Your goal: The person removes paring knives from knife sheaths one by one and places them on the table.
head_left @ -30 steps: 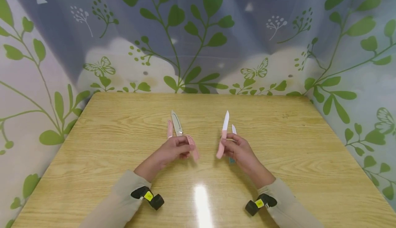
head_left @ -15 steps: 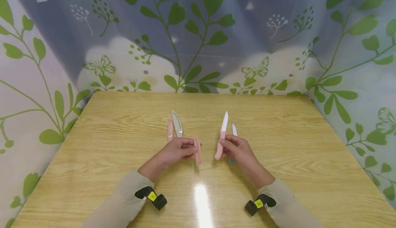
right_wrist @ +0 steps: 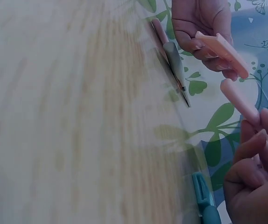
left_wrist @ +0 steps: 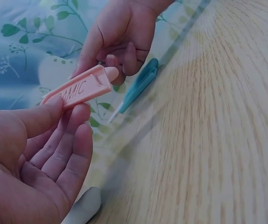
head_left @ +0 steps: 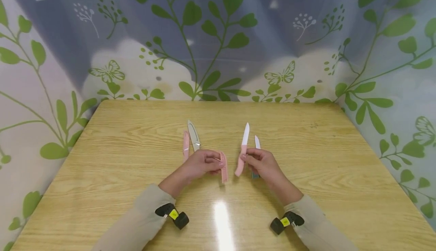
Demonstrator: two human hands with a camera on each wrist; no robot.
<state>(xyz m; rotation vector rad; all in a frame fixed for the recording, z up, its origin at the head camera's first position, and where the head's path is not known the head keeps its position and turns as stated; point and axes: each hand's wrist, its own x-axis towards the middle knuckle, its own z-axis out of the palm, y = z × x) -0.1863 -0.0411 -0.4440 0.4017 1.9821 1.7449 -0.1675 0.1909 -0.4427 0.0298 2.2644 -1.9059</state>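
Note:
My left hand (head_left: 201, 164) pinches a pink knife sheath (head_left: 223, 169) between thumb and fingers. Raised lettering ending in "AMIC" shows on the sheath in the left wrist view. Across from it, my right hand (head_left: 262, 164) grips a pink-handled knife (head_left: 246, 134) by its handle, the white blade pointing away from me. A small gap separates sheath and knife in the head view. Behind the right hand lies a teal-handled knife (left_wrist: 141, 86) with a white blade, partly hidden. Beyond the left hand lie a grey knife (head_left: 193, 133) and a slim pink item (head_left: 186, 144), their near ends covered.
The wooden table (head_left: 136, 118) spreads around both hands, with a bright light reflection (head_left: 222, 224) near its front. A leaf-patterned curtain (head_left: 211, 46) hangs behind and beside it. Black wrist cameras sit on both sleeves.
My left hand has moved right with the sheath, which has turned more upright. The pink-handled knife has shifted slightly left and tilted a little. The gap between them is narrower.

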